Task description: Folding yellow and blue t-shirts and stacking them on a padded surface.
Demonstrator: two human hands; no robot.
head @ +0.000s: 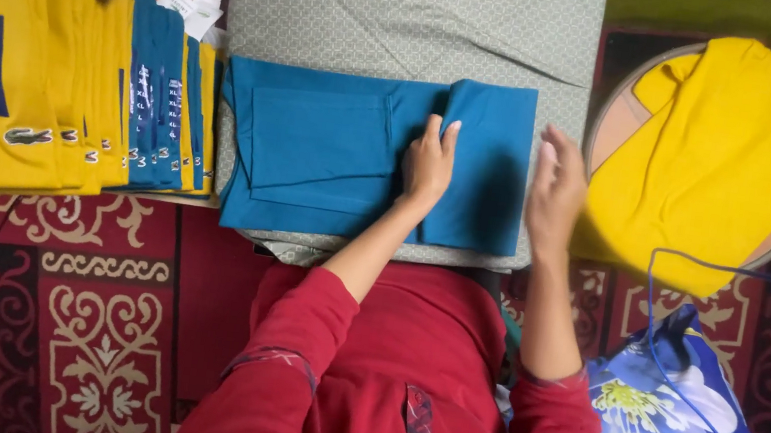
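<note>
Head view, looking down. Largest in the frame, the grey patterned pad (412,12) fills the upper centre and carries the work; it serves here as the counter. On it, at centre, lies the teal folded garment (314,153), its long axis running left to right across the picture, with one panel turned over at its right end so that a raised fold edge stands just above the fingertips. To the upper left, a stack of folded yellow and teal shirts (50,53) overlaps like tiles, well apart from both hands. At the upper right a loose yellow garment (722,152) drapes over a round stool (615,128), near the right hand but not touching it. A red patterned carpet (96,307) covers the floor below; a blue flowered bag (676,424) with a thin blue cord (684,286) sits at the lower right.

The left hand (428,165) rests flat, palm down, on the teal garment, fingers pointing toward the top of the frame and lying along the left border of the turned-over panel; its grip is a press, fingers together, pinching nothing. The right hand (555,191) hovers at the garment's right edge, blurred, fingers loosely spread and holding nothing that can be seen; whether it touches the cloth cannot be told. From this hand the cloth lies leftward; the left hand is the nearer, being on it.
</note>
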